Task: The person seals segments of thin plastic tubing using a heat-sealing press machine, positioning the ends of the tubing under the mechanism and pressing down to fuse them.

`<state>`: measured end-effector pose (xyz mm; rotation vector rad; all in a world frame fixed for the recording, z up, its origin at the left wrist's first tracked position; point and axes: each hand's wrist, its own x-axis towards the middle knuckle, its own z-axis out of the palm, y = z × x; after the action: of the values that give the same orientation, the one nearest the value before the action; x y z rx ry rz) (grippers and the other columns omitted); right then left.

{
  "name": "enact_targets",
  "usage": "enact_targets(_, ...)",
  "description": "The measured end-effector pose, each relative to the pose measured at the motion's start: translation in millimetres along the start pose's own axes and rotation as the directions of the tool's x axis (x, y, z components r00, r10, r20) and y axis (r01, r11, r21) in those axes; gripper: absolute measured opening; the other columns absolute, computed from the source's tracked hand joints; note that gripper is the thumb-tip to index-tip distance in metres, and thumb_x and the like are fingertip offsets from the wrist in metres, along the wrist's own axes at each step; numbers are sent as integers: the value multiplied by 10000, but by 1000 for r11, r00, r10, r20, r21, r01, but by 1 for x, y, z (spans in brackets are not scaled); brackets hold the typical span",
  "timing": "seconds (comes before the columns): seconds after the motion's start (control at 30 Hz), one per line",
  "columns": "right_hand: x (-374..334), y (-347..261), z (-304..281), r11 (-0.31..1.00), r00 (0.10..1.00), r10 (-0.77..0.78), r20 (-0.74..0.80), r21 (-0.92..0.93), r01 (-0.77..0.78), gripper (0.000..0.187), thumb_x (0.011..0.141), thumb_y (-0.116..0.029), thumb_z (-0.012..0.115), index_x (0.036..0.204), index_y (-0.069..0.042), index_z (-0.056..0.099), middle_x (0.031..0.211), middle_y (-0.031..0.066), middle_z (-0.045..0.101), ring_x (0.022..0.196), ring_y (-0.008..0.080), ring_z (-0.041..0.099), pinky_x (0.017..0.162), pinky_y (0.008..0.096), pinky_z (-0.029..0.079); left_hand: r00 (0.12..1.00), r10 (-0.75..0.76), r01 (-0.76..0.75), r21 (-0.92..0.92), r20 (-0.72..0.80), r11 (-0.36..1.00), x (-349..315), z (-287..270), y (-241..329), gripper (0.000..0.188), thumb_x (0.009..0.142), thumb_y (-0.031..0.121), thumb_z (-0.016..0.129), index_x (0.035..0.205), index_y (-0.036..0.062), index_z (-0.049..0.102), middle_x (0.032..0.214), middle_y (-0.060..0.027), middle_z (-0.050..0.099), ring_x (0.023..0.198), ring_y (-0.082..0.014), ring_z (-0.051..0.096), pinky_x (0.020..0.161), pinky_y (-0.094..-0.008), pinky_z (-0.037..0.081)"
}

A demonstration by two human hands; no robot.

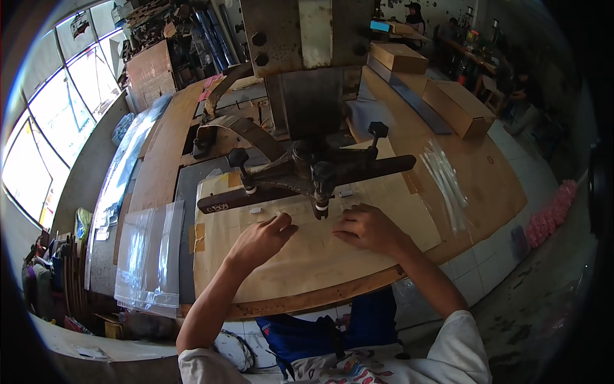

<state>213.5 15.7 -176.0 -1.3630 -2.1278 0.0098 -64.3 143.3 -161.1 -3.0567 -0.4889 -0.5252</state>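
Note:
Both my hands are over a tan sheet-covered board (307,272), in front of a dark metal press head (313,169) with a long bar across it. My left hand (265,237) is closed, its fingers curled together near the bar's left part. Opposite it, my right hand (364,227) has its fingers bent and pressed together, pointing toward the left hand. Anything thin or clear in the fingers is too faint to make out. Small white blocks, one at the left (256,210) and another at the right (345,193), sit beside the bar.
Clear plastic bags (150,256) lie left of the board, and clear strips (444,179) lie to the right. Cardboard boxes (457,105) stand at the table's far right. The press column (304,102) rises from the middle. People sit at benches in the far right background.

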Motion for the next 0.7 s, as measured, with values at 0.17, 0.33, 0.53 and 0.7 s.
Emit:
enact_targets(0.17, 2, -7, -2, 996, 998, -54, -31, -78, 51, 113, 889, -186, 753, 919, -79, 735, 892, 80, 675, 871, 288, 681, 823, 410, 571, 999, -14, 16, 38, -42, 999, -1, 6, 0, 216, 893, 90, 689, 1103, 102, 738, 1075, -48, 642, 807, -250, 726, 671, -371, 619)
enact_targets(0.33, 4, -8, 1, 998, 999, -35, -31, -54, 33, 85, 874, -131, 755, 913, -59, 730, 917, 97, 672, 883, 290, 684, 816, 399, 582, 997, -35, 38, 46, -74, 998, -1, 16, 0, 247, 872, 69, 680, 1116, 65, 720, 1106, -70, 657, 847, -263, 732, 695, -373, 618)
enact_targets(0.53, 8, -5, -2, 995, 999, 51, -14, 88, -49, 139, 862, -86, 788, 995, -46, 781, 997, 104, 645, 881, 267, 695, 788, 388, 602, 987, -26, 40, 83, -157, 996, -1, 21, -1, 247, 858, 69, 696, 1103, 52, 720, 1074, -72, 647, 893, -258, 713, 716, -378, 617)
enact_targets(0.7, 11, 2, -3, 998, 997, 56, 56, -1, -56, 139, 924, -120, 741, 1037, -43, 765, 1089, 111, 645, 959, 285, 705, 846, 390, 612, 981, -42, 59, 83, -187, 995, -4, 19, -3, 226, 852, 69, 703, 1076, 52, 722, 1049, -65, 641, 932, -246, 694, 734, -374, 611)
